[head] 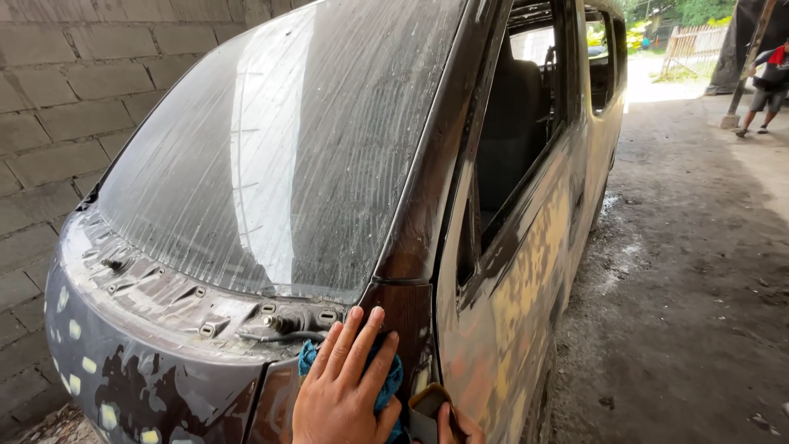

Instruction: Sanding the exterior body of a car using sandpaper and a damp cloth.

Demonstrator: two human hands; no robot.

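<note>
My left hand (345, 386) flat, fingers spread, pressing a blue cloth (389, 386) against the sanded dark van's corner panel (407, 321), my right hand (456, 426) gripping a small dark block (427, 403) near right

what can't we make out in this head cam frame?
- Blue cloth, head view: mostly covered by the left hand pressing it to the van panel.
- Right hand: cut off by the bottom edge; only fingers show.
- Dark flat item it holds: partly cropped, kind unclear.
- Windshield: dust and streaks hide the interior.
- Person far right: too small, partly behind a post.
</note>
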